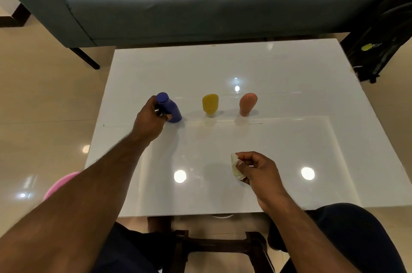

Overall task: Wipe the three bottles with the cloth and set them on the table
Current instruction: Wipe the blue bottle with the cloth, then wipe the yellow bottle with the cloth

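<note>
The yellow bottle [210,105] stood mid-row on the white table [278,67], with open gaps on both sides before the blue bottle [170,109] to its left and the orange bottle [248,104] to its right. The left hand [149,122] gripped the blue bottle, its forearm blocking the near-left approach. Nearer than the yellow bottle lay bare tabletop, except where the right hand [259,169] held the cloth [236,167]; behind it the surface ran open toward the sofa [200,9].

A teal sofa [200,5] stands behind, a black bag [383,34] right, a pink basin [59,184] left.
</note>
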